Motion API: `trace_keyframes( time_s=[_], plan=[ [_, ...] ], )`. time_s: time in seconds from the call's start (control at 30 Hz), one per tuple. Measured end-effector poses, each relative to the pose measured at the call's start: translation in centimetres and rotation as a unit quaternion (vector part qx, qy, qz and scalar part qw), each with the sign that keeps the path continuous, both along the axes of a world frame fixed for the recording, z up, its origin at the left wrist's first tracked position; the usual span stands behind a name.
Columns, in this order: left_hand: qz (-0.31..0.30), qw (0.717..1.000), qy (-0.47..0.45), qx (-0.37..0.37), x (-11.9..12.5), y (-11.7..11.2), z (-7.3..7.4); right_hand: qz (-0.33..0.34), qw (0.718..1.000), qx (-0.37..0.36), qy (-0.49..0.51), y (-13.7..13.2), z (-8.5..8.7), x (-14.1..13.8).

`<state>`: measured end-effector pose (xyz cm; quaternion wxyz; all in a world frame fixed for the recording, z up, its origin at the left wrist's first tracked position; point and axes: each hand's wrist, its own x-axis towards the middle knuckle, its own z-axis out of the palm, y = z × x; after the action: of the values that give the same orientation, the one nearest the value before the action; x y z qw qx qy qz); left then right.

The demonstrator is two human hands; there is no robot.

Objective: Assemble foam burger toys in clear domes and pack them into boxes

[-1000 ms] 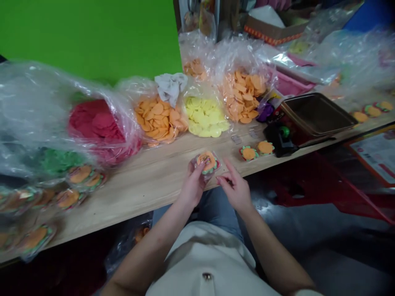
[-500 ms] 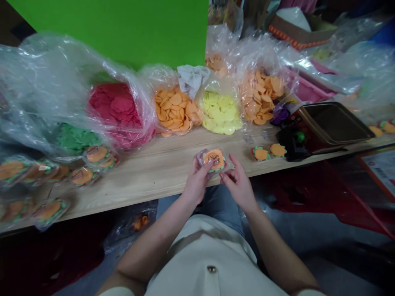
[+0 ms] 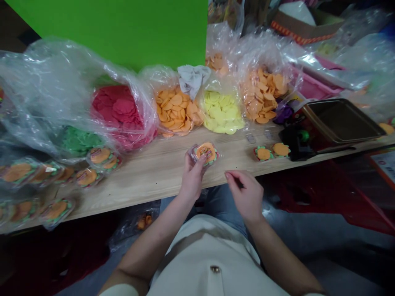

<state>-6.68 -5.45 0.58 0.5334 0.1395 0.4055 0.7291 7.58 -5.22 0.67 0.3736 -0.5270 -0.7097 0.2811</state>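
Observation:
My left hand (image 3: pixel 191 177) is closed on a small clear packet with an orange and green felt flower (image 3: pixel 205 152) inside, held just above the front of the wooden table (image 3: pixel 148 176). My right hand (image 3: pixel 247 195) hangs apart from the packet, below the table's edge, with its fingers curled and pinched together; I cannot make out anything in them. Two loose orange flowers (image 3: pixel 271 151) lie on the table to the right of the packet.
Clear bags of felt pieces line the back: red (image 3: pixel 119 111), orange (image 3: pixel 175 111), yellow (image 3: pixel 222 112), orange (image 3: pixel 265 95), green (image 3: pixel 78 139). Several packed flowers (image 3: pixel 92 166) lie at the left. A dark tray on a black and red device (image 3: pixel 327 127) stands at the right.
My right hand has let go of the packet and dropped back toward me. My left hand has carried the packet a little forward and left over the table.

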Motion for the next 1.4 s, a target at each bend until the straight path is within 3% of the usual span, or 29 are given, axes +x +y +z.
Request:
trace_keyframes(
  time_s=[0.13, 0.3, 0.37, 0.43, 0.5, 0.57, 0.67, 0.77, 0.87, 0.93, 1.0, 1.07, 1.1, 1.13, 1.17, 1.23, 1.27, 1.33, 1.4],
  plan=[
    [0.015, 1.000, 0.020, 0.001, 0.8, -0.6, 0.3, 0.026, 0.988, -0.128, 0.081, 0.2, -0.5, -1.8],
    [-0.005, 1.000, 0.010, -0.007, 1.1, -0.7, 0.6, 0.032, 0.908, -0.286, 0.305, 1.7, -2.3, -3.2],
    [0.005, 1.000, 0.017, -0.013, 0.8, -0.6, 0.2, 0.077, 0.897, -0.308, 0.307, 2.3, -3.1, -3.4],
    [0.007, 0.999, 0.011, -0.032, 0.0, -0.8, -0.6, 0.159, 0.914, -0.302, 0.220, 2.4, -3.9, -3.3],
    [0.006, 0.998, -0.001, -0.067, -1.5, -1.6, -1.7, 0.242, 0.926, -0.273, 0.098, 2.0, -4.8, -2.8],
    [0.044, 0.991, 0.016, -0.126, -3.8, -2.8, -3.0, 0.286, 0.917, -0.275, 0.028, 1.6, -6.2, -2.0],
    [0.164, 0.958, 0.103, -0.212, -8.9, -4.5, -4.8, 0.294, 0.908, -0.298, -0.001, 2.2, -9.4, -1.4],
    [0.257, 0.926, 0.156, -0.229, -14.2, -5.4, -5.0, 0.295, 0.899, -0.323, 0.017, 2.9, -11.2, -2.1],
    [0.309, 0.903, 0.179, -0.239, -17.7, -5.4, -4.0, 0.308, 0.907, -0.287, -0.020, 2.0, -10.2, -2.8],
    [0.313, 0.898, 0.189, -0.244, -18.3, -5.4, -3.3, 0.319, 0.913, -0.247, -0.057, 1.2, -8.6, -2.7],
    [0.303, 0.900, 0.199, -0.243, -17.5, -5.8, -3.1, 0.332, 0.912, -0.225, -0.089, 1.5, -6.9, -1.8],
    [0.302, 0.895, 0.222, -0.242, -15.9, -6.6, -3.8, 0.312, 0.920, -0.205, -0.122, 3.7, -5.3, 0.2],
    [0.332, 0.865, 0.282, -0.249, -14.9, -6.9, -4.4, 0.274, 0.933, -0.184, -0.143, 5.6, -4.5, 1.6],
    [0.324, 0.852, 0.328, -0.248, -13.8, -7.1, -5.2, 0.215, 0.949, -0.150, -0.174, 7.9, -3.6, 3.2],
    [0.271, 0.864, 0.353, -0.236, -12.5, -6.9, -5.9, 0.146, 0.957, -0.109, -0.227, 10.5, -2.7, 4.9],
    [0.094, 0.906, 0.362, -0.197, -9.1, -5.9, -6.9, 0.039, 0.928, -0.024, -0.371, 16.1, -0.9, 7.8],
    [-0.005, 0.923, 0.339, -0.182, -7.1, -4.9, -7.2, 0.054, 0.896, 0.003, -0.440, 18.8, -0.2, 8.7],
    [-0.168, 0.935, 0.259, -0.176, -2.7, -2.4, -7.3, 0.087, 0.882, 0.004, -0.463, 23.4, 0.4, 9.2],
    [-0.261, 0.928, 0.180, -0.195, 1.2, 0.4, -7.3, 0.139, 0.871, -0.006, -0.471, 26.5, 0.2, 8.2]
  ],
)
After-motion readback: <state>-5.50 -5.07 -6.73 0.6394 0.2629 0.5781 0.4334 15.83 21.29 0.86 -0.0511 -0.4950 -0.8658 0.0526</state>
